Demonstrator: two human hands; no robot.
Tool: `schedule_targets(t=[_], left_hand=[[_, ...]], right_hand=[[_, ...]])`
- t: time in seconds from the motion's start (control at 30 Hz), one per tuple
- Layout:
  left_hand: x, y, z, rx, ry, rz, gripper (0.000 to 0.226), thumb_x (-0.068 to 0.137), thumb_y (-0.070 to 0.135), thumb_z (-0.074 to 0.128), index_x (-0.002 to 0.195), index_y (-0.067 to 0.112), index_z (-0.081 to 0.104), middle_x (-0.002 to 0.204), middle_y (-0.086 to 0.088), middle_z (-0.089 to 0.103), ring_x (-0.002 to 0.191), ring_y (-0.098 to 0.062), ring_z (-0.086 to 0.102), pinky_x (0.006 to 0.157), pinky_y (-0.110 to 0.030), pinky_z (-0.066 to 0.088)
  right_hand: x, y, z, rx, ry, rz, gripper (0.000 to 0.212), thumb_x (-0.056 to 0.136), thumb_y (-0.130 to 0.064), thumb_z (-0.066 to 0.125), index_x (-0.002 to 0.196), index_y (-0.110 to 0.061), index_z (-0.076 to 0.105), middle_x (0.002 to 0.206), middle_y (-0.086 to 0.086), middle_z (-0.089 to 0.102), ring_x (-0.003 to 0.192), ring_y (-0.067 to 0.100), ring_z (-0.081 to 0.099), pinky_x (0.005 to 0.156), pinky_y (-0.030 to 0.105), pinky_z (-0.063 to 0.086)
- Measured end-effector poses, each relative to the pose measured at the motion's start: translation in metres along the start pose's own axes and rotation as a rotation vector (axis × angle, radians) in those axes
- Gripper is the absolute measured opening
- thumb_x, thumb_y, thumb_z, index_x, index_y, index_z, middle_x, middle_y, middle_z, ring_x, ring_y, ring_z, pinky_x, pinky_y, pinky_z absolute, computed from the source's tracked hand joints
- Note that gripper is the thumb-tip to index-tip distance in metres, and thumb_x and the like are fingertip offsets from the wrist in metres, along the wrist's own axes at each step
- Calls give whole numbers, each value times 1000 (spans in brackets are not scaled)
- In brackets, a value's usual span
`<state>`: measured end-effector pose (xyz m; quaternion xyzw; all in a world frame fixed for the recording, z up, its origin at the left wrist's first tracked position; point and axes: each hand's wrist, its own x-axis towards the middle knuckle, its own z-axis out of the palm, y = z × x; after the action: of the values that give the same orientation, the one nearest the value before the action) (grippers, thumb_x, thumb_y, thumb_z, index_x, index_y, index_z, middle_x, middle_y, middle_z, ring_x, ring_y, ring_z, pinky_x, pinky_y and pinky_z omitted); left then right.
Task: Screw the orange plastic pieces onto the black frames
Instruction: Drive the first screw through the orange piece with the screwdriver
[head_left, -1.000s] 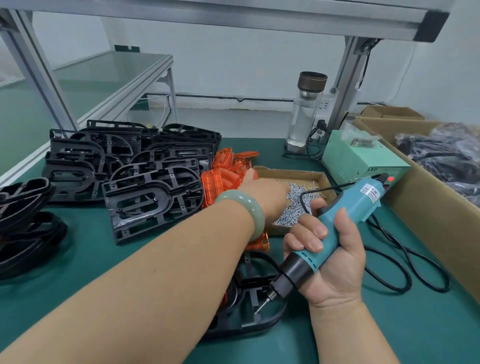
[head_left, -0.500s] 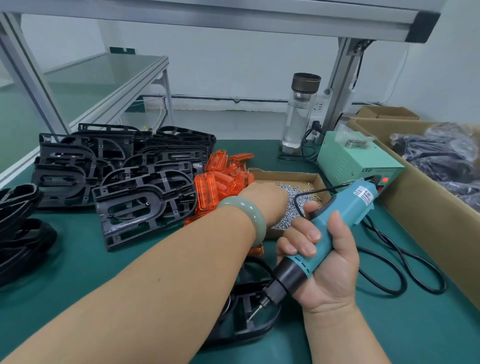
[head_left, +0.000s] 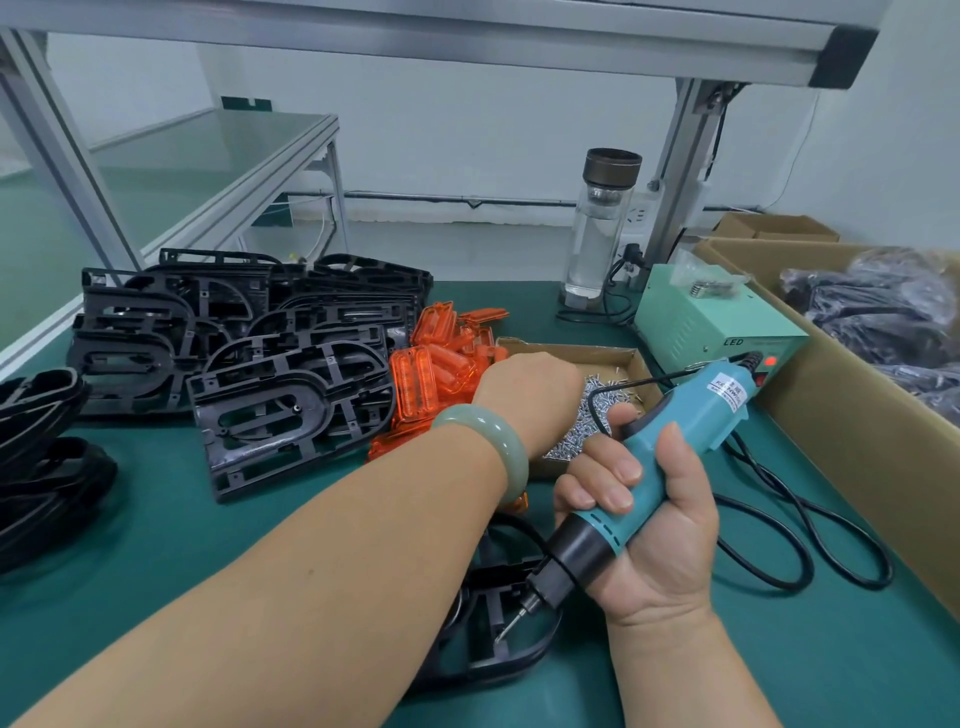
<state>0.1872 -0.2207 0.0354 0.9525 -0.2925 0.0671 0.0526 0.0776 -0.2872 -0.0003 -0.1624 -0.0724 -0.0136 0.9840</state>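
- We judge the job far from done. The black frames stacked left of the screw box carry no orange pieces, and we see no finished frame.
- 1 frame lies on the surface nearer us than the box, under both arms. An orange edge shows beside it; whether it is fastened we cannot tell.
- The left hand reaches into the box over the screws. Its fingers are hidden, so we cannot tell its grip.
- The right hand has its grip wrapped round the screwdriver, nearer us than the box, bit towards that frame.
- Counts: 1 screwdriver, 1 box, 1 frame in work, at least 5 stacked frames. The orange pieces, heaped against the box's left side, and the screws are too many to count.
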Motion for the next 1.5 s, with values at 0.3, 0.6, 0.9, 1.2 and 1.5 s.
schedule_targets(t=[0.3,0.6,0.9,1.2,1.5], left_hand=[[-2,-8,-8,-214,58,-44,22,85,4,54,95,18,68,100,-3,69,99,-24,60,86,-33,48],[-8,-11,-13,-431,90,-58,18,87,18,61,99,21,74,99,1,72,91,-18,65,85,-27,48],[-49,-27,-36,-922,302,-230,21,81,6,63,77,26,67,65,18,60,59,7,56,61,-6,44],[-142,-71,-31,-1245,538,-401,33,80,0,67,77,32,73,64,9,66,62,-5,60,61,-16,51],[-181,-85,-21,-1539,747,-492,6,77,20,71,73,25,74,71,-2,71,64,-12,66,55,-17,51]], right_hand=[[0,0,-1,0,0,-5,51,55,-24,93,92,-14,60,56,-5,43,41,7,45,46,22,45],[0,-1,-1,-1,8,-13,52,54,-25,93,92,-15,60,56,-6,44,41,6,45,47,21,46],[0,-1,-1,7,14,-29,53,53,-24,93,93,-16,59,56,-7,44,41,6,45,47,21,45],[-1,6,8,-13,3,-74,48,57,-27,89,93,-18,58,57,-10,44,43,3,45,49,18,45],[7,21,34,-144,231,-331,13,82,-35,54,84,-22,54,57,-12,43,44,2,42,51,17,43]])
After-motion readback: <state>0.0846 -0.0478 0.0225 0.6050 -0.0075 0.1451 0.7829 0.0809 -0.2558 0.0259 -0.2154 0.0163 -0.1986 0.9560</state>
